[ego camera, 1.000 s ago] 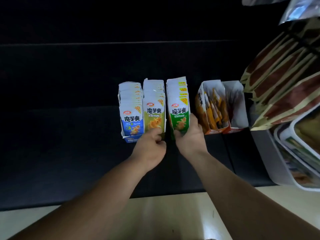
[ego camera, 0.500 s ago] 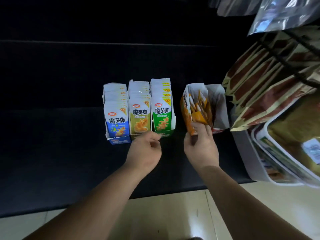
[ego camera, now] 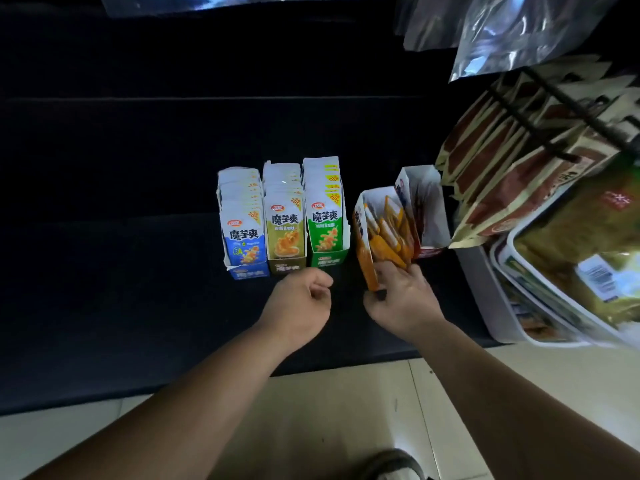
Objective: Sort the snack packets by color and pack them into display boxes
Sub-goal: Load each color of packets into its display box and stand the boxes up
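Observation:
Three full display boxes stand side by side on the dark shelf: a blue box [ego camera: 242, 237], an olive box [ego camera: 284, 233] and a green box [ego camera: 326, 226], each packed with matching packets. To their right an orange box [ego camera: 365, 251] leans, holding several orange packets [ego camera: 389, 237]. Behind it stands a red box [ego camera: 427, 209]. My right hand [ego camera: 398, 299] grips the front lower end of the orange box. My left hand [ego camera: 301, 299] hovers in front of the olive and green boxes, fingers curled, holding nothing.
Hanging brown and cream snack bags [ego camera: 512, 161] crowd the right side on a black peg rack. A grey bin [ego camera: 485, 292] and white trays of packets [ego camera: 568, 299] sit below them. Silver foil bags [ego camera: 519, 32] hang above. The pale tiled floor [ego camera: 332, 410] lies in front of the shelf.
My right hand left the green box and moved right to take hold of the orange box, which now tilts. My left hand drew back slightly from the boxes.

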`<state>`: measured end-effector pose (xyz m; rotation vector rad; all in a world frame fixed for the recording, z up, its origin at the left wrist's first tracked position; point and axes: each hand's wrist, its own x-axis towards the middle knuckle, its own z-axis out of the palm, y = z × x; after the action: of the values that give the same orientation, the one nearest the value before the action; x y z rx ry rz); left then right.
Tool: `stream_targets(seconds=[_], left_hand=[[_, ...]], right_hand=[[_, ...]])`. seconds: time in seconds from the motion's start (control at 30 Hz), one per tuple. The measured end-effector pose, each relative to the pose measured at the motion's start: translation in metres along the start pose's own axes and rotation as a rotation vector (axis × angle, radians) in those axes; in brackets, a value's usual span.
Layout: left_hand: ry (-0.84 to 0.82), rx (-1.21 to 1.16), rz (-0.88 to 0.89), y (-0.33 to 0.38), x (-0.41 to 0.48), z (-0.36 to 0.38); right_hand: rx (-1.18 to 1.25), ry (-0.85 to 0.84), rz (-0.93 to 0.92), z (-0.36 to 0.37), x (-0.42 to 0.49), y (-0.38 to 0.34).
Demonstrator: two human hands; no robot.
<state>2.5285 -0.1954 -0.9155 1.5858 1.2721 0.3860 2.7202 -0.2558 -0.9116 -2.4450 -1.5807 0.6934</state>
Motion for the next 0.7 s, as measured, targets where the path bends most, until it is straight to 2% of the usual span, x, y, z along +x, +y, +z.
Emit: stream_targets(seconds=[0.13, 0.37, 0.47, 0.57, 0.7], left_hand=[[-0.024, 0.014, -0.045, -0.011, -0.024, 0.005], [-0.069, 0.153, -0.112, -0.046, -0.092, 0.008], [-0.058, 0.169, -0.118, -0.048, -0.106, 0.006], [-0.064, 0.183, -0.113, -0.047, -0.111, 0.008], [-0.136, 0.168, -0.054, -0.036, -0.111, 0.023]], right_hand=[[-0.037, -0.091, 0.015, 0.016, -0.051, -0.006], [0.183, -0.181, -0.003, 0.048, -0.128, -0.012], [0.329, -0.159, 0.024, 0.05, -0.141, -0.011], [0.376, -0.126, 0.018, 0.043, -0.145, -0.012], [0.364, 0.093, 0.041, 0.033, -0.147, -0.02]])
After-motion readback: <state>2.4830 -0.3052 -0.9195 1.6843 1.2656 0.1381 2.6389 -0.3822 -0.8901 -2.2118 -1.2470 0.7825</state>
